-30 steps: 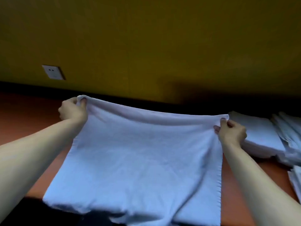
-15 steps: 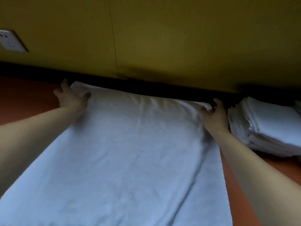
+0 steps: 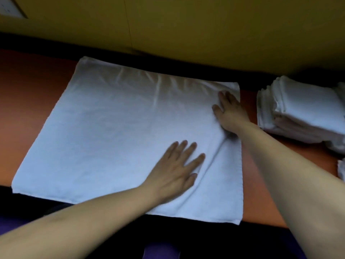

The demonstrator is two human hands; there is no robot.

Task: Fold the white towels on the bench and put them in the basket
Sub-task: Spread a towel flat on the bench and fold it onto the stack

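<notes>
Towel [image 3: 115,131], white, lay spread flat on the orange counter [image 3: 26,101], filling the centre of the frame from its far corner at upper centre-left to its near edge at lower centre, where that edge reached the counter's dark front lip. I noted shallow creases along the far edge and one long diagonal fold line running down the right-hand portion.

Left hand [image 3: 175,172] rested palm-down on the towel at lower centre, fingers straight and slightly spread, gripping nothing. Right hand [image 3: 229,111] lay flat on the towel near its upper right corner, fingers extended toward the far edge, likewise holding nothing; cloth bunched slightly beneath its wrist. Both forearms entered from the bottom of the frame.

Stack of folded towels [image 3: 302,111], also white, sat on the counter at the right edge of the frame, just beside the spread towel but not touching it. A further scrap of white cloth [image 3: 341,169] showed at the far right edge, cut off by the frame.

Yellow wall [image 3: 205,25] ran across the top, with a wall socket [image 3: 9,8] at the upper left corner. I saw no basket in view.
</notes>
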